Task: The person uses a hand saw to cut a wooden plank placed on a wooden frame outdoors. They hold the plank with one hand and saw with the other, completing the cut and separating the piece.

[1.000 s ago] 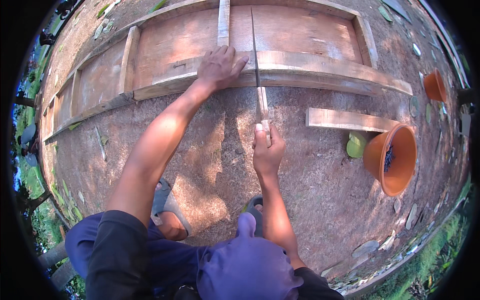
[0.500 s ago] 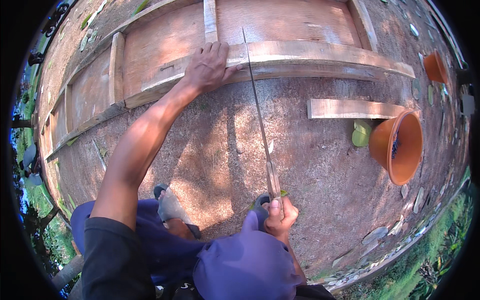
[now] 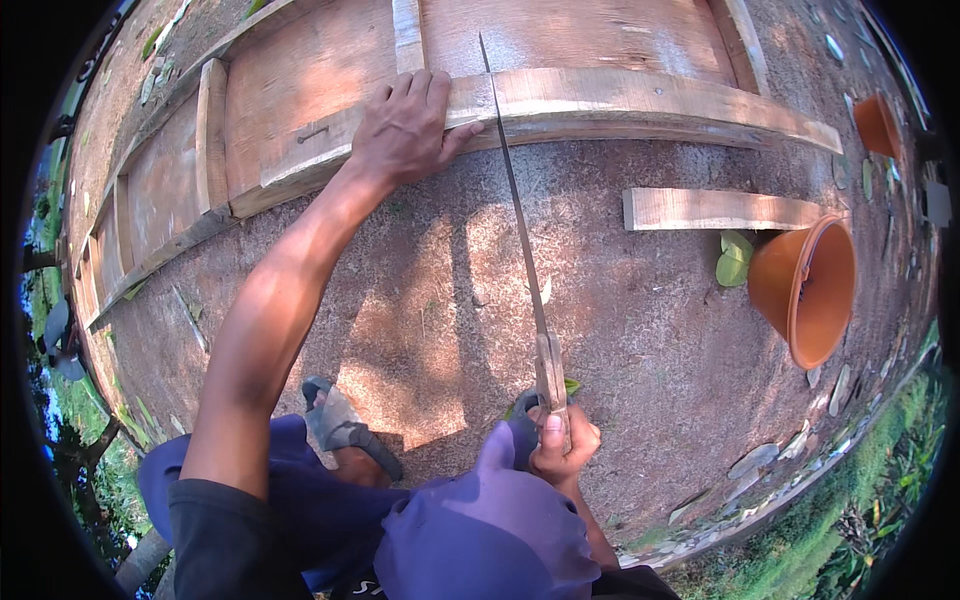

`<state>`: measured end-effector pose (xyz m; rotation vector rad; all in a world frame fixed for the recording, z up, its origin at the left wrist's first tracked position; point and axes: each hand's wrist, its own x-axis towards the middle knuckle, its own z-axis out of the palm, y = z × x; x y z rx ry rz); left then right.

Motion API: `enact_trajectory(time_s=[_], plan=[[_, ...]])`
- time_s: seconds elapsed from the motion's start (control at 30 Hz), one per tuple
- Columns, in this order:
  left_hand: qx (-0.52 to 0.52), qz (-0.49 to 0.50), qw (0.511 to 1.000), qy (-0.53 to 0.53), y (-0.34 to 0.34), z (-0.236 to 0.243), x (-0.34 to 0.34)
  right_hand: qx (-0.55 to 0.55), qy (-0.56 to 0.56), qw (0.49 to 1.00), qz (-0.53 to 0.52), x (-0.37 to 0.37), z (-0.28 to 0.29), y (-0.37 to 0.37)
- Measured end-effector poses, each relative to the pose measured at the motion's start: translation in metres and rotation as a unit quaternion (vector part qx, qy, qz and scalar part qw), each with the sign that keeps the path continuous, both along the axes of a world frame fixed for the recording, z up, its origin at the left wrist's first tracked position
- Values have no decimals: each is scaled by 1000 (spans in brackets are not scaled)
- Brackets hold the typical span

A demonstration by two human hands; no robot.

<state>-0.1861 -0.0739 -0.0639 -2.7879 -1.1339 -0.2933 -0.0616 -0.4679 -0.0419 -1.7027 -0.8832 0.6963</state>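
A handsaw (image 3: 522, 225) with a long narrow blade and a wooden handle (image 3: 551, 385) is in my right hand (image 3: 565, 443), its fingers wrapped round the grip. The blade points away from me and crosses a wooden beam (image 3: 640, 97), with its tip reaching past the far edge. Just left of the blade, my left hand (image 3: 405, 130) grips the beam. Its fingers lie over the top and the thumb stretches along the near side, close to the blade. The beam lies along the near side of a wooden frame backed with a plywood panel (image 3: 310, 75).
A short wooden offcut (image 3: 715, 209) lies on the ground to the right, partly behind an orange pot (image 3: 785, 290) holding small dark things. Another orange pot (image 3: 876, 126) stands farther off. A green leaf (image 3: 735, 260) lies by the offcut. My sandalled feet are on the bare ground.
The saw has slid slightly forward across the beam, its tip reaching a little farther past it. My left hand keeps its place on the beam. The whole view has shifted slightly.
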Motion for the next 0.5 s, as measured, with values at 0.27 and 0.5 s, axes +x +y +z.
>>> enact_trajectory(time_s=[0.27,0.5], plan=[[20,-16,1000,2,0,2,-1,-2,39,999,8,-3,-7,164],[-8,20,999,33,-3,2,-1,18,14,999,29,7,-12,7]])
